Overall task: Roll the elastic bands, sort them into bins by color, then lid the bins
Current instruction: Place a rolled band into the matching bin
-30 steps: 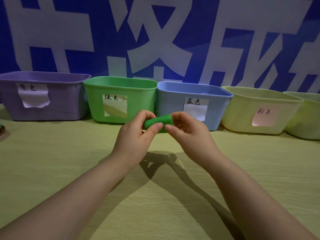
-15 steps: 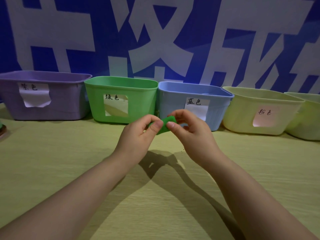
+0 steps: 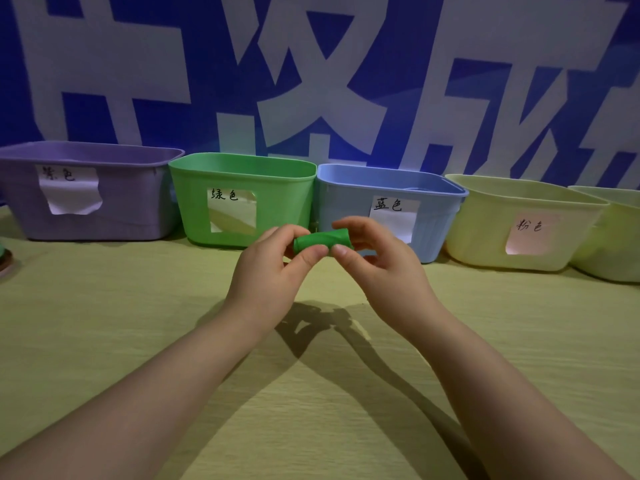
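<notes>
A rolled green elastic band (image 3: pixel 322 240) is held in the air above the table, a short fat cylinder lying sideways. My left hand (image 3: pixel 270 275) pinches its left end between thumb and fingers. My right hand (image 3: pixel 377 268) pinches its right end the same way. Behind the hands stands a row of open bins: a purple bin (image 3: pixel 114 216), a green bin (image 3: pixel 280 202), a blue bin (image 3: pixel 346 202) and a pale yellow bin (image 3: pixel 485 237). Each carries a paper label. No lids are in view.
A second pale bin (image 3: pixel 613 244) is cut off at the right edge. At the far left edge a small round object (image 3: pixel 5 265) peeks in. The yellow-green table (image 3: pixel 138 323) stretches in front of the bins. A blue wall with white letters rises behind.
The green band was scrunched small between my fingertips half a second ago; now it shows again as a longer roll, turned between both hands. The hands stayed in about the same place.
</notes>
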{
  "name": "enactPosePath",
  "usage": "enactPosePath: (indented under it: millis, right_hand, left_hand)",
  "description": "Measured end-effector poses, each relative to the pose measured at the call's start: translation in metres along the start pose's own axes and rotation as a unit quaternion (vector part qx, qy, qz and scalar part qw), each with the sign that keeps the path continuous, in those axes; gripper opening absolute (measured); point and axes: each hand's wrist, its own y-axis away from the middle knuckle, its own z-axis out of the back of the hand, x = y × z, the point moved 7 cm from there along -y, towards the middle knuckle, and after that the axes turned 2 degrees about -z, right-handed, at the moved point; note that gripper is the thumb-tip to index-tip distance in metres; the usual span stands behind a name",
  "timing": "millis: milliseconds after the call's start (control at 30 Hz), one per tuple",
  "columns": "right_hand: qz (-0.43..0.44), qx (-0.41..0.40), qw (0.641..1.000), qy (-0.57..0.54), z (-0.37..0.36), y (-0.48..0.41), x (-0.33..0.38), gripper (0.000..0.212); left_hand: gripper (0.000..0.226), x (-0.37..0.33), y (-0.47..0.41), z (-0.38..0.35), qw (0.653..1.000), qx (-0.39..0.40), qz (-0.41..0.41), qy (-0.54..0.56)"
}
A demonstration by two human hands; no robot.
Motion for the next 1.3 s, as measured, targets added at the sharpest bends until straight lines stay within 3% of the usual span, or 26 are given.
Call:
enactPosePath:
  millis: [133,233,500,633,900,1000,1167,1300]
  right_hand:
    - [-0.012,-0.015,1.0,0.019,0.002,-0.001,-0.003,0.01]
    - [-0.024,-0.018,0.999,0.03,0.004,-0.002,-0.005,0.021]
    - [-0.026,-0.02,0.998,0.048,0.006,0.0,-0.004,0.026]
    - [-0.037,-0.023,0.998,0.035,0.003,0.001,-0.006,0.036]
    - [-0.052,-0.01,0.998,-0.044,-0.013,-0.005,0.0,0.034]
    - [-0.05,0.013,0.997,-0.055,-0.021,-0.021,0.01,0.036]
    - [-0.034,0.041,0.996,-0.065,-0.046,-0.056,0.022,0.027]
    - [-0.008,0.045,0.999,-0.02,-0.067,-0.09,0.023,0.03]
  left_hand:
    - [0.01,0.0,0.003,0.0,1.0,0.004,0.015,0.019]
    - [0.014,-0.005,0.004,0.0,0.999,0.012,0.001,0.036]
    - [0.011,-0.012,0.005,0.004,0.999,-0.01,-0.043,-0.001]
    - [0.031,-0.014,0.004,0.008,0.995,-0.036,-0.083,-0.046]
    - [0.043,-0.014,-0.003,0.027,0.986,-0.042,-0.102,-0.126]
    - [0.046,-0.015,-0.016,0.04,0.984,-0.026,-0.096,-0.145]
    - [0.031,0.004,-0.043,0.072,0.988,0.003,-0.061,-0.144]
    - [0.031,0.03,-0.07,0.087,0.987,0.0,-0.025,-0.16]
